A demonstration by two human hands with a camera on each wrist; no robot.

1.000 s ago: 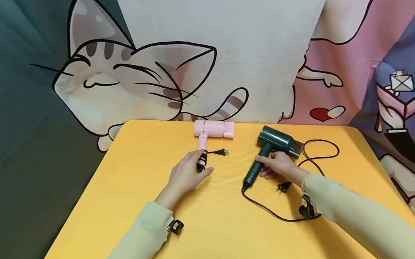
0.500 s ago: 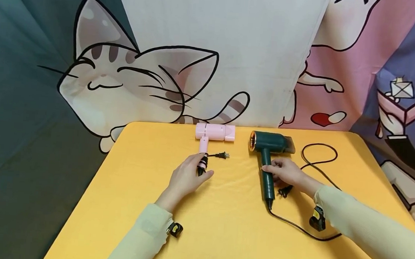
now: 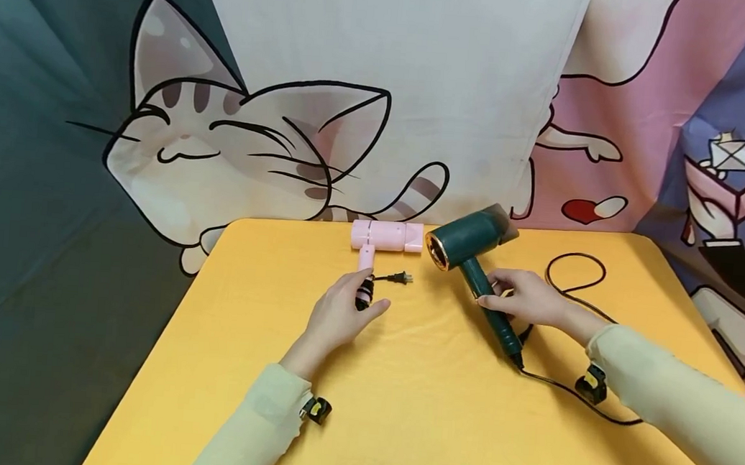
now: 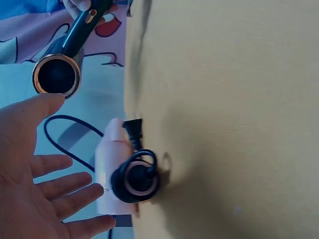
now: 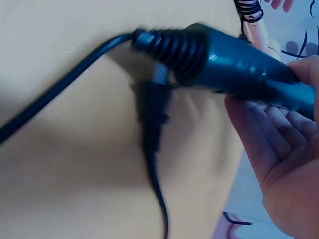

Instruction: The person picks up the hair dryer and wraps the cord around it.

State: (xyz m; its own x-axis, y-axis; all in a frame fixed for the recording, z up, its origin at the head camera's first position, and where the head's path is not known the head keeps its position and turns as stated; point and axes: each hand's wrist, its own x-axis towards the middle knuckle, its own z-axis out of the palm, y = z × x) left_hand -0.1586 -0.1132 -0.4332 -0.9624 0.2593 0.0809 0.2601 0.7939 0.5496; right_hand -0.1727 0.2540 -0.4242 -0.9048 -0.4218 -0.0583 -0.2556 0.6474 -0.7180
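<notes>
My right hand (image 3: pixel 530 297) grips a dark green hair dryer (image 3: pixel 465 240) by its handle, thumb on one side and fingers on the other. Its copper-rimmed round back faces left and toward me, while the nozzle points up to the right. In the right wrist view the lower handle (image 5: pixel 239 62) runs into a ribbed cord end, with a black plug (image 5: pixel 152 107) below. Beside the handle of a pink hair dryer (image 3: pixel 385 236), my left hand (image 3: pixel 339 313) has its fingers apart and straight. Black cord (image 4: pixel 118 181) is wound round that pink handle.
A yellow-covered table (image 3: pixel 385 421) carries both dryers. The pink dryer's small plug (image 3: pixel 399 278) sticks out to its right. The green dryer's black cord (image 3: pixel 569 388) trails rightward under the right forearm and loops behind it. A printed cat backdrop (image 3: pixel 255 145) hangs along the back edge.
The green hair dryer has turned clockwise in my right hand: its nozzle has swung up and its handle end right. Its barrel has moved left toward the pink dryer. My left hand has hardly moved.
</notes>
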